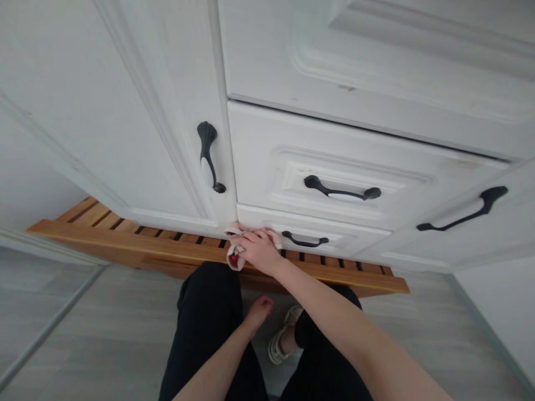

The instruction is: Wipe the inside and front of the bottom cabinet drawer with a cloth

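My right hand (259, 252) is closed on a pale pink cloth (233, 257) with a bit of red in its fold. The cloth lies at the front edge of a slatted wooden bench (188, 249), against the foot of a white cabinet. Just right of the hand is the dark handle (305, 240) of the lowest drawer, which the hand does not touch. My left hand (259, 309) hangs between my knees, below the bench edge, fingers curled; whether it holds anything is hidden.
Above, the white cabinet has a door with a dark handle (209, 156), a middle drawer handle (343, 191) and another handle (463, 211) at the right. My knees reach the bench. A shoe (278, 346) stands on the grey floor (125, 323).
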`<state>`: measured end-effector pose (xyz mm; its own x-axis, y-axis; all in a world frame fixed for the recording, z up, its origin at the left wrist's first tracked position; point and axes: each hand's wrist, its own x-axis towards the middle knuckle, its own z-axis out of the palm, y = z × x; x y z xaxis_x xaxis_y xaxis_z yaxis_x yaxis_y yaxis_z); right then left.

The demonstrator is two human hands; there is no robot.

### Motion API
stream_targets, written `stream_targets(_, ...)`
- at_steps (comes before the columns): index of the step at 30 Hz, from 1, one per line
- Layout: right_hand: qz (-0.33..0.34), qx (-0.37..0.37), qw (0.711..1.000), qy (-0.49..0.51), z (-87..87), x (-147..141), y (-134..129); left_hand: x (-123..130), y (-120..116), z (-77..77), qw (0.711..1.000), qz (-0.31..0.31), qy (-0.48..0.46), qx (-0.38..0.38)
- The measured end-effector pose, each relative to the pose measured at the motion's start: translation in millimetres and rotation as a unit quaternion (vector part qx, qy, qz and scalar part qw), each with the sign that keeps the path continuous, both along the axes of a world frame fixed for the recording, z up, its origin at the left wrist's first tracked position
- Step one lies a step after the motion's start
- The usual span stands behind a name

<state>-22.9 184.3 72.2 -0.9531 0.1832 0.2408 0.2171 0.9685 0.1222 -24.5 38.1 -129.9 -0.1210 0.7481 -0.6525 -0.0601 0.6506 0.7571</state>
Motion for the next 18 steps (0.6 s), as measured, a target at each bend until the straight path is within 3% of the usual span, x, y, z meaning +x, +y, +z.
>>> stream_targets(4, 0.048, 0.009, 0.998, -0.047, -4.6, -16, 7, -2, 0, -4.0, 1.000, -0.009, 0.005, -0.013)
stream_targets(7, 0.038, 0.011, 0.997, -0.065, -16.4, 1, 16, -6, 0, -3.6, 1.000, -0.005, 0.005, -0.015)
stream_targets(12, 0.022, 0.019, 0.996, -0.084, -25.6, 83, 29, -7, -2, -2.1, 1.000, 0.009, -0.018, -0.012)
stream_targets(18, -0.038, 0.050, 0.992, -0.106, -17.3, 197, 41, -2, -1, -11.7, 0.999, 0.016, -0.027, -0.013)
